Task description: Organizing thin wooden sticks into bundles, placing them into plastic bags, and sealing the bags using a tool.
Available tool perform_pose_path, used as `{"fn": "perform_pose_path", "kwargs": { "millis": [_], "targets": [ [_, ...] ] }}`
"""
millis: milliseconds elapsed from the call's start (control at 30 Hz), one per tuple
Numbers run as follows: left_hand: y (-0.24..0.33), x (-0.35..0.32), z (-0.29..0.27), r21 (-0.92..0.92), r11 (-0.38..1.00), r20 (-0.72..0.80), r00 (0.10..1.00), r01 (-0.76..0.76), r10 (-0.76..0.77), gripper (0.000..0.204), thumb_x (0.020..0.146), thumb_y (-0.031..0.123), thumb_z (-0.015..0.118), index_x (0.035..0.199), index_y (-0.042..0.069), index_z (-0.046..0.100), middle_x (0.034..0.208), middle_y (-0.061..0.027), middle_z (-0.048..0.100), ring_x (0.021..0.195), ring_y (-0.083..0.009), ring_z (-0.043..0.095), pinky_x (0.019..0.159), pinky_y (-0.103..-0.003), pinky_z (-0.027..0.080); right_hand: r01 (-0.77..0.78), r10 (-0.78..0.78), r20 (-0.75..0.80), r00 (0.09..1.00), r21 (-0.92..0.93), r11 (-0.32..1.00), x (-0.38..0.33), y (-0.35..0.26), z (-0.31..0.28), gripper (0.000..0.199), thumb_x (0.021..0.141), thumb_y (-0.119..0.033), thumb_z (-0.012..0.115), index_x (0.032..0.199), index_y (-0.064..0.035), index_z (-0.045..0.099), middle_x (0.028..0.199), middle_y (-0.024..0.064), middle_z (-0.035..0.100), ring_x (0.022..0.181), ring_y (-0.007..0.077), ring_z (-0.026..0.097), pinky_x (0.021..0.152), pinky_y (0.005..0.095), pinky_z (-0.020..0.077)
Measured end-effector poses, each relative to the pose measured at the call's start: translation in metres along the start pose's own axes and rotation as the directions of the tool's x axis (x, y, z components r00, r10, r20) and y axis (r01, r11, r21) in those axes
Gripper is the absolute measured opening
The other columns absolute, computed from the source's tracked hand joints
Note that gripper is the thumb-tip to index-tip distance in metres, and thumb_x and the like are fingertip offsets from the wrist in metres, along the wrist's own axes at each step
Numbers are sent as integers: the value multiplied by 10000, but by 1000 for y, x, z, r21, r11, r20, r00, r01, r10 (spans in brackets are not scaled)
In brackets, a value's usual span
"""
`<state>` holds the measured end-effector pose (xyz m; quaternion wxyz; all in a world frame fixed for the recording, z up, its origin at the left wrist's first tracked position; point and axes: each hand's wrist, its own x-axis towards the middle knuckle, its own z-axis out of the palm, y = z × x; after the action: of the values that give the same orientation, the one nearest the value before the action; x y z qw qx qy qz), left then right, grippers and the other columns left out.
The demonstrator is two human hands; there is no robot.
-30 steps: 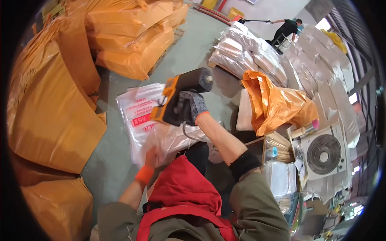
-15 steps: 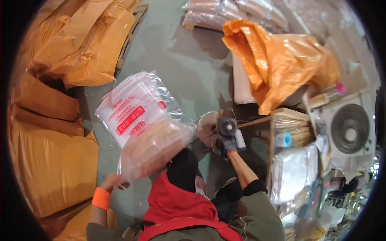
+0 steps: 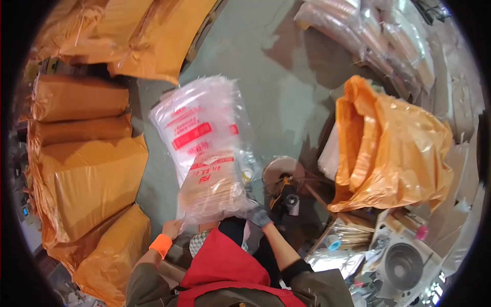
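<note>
In front of me is a clear plastic bag (image 3: 212, 192) with red print, packed with thin wooden sticks. It lies over the lower part of a stack of flat white plastic bags (image 3: 186, 115) printed in red. My bare left hand (image 3: 173, 228), with an orange wristband, pinches the packed bag's lower left corner. On the opposite side, my right hand (image 3: 257, 214) in a grey glove holds the lower right corner, its fingertips partly hidden by plastic. To the right of that hand, a black tool with a round end (image 3: 290, 200) rests by a pale round disc (image 3: 283, 171).
Large orange-wrapped bundles (image 3: 92, 174) line the left side. On the right stands an open orange sack (image 3: 391, 153), with filled clear bags (image 3: 365, 36) piled beyond it. A round dark fan-like grille (image 3: 404, 265) and bundled sticks (image 3: 353, 233) are at the lower right.
My right hand has let go of the black tool and moved left onto the bag of sticks. The bag has turned more upright, and the whole view has shifted.
</note>
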<state>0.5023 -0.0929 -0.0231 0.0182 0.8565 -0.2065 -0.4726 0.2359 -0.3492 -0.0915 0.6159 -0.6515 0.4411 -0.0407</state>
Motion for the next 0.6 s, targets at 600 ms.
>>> {"fn": "perform_pose_path", "kwargs": {
  "millis": [600],
  "targets": [
    [657, -101, -377, -449, 495, -233, 632, -744, 739, 460, 902, 303, 541, 518, 63, 459, 496, 45, 420, 476, -50, 371, 426, -232, 263, 20, 304, 3, 953, 997, -71, 128, -262, -311, 380, 881, -286, 575, 1176, -49, 542, 1111, 78, 593, 968, 225, 579, 844, 358, 484]
  ]
}}
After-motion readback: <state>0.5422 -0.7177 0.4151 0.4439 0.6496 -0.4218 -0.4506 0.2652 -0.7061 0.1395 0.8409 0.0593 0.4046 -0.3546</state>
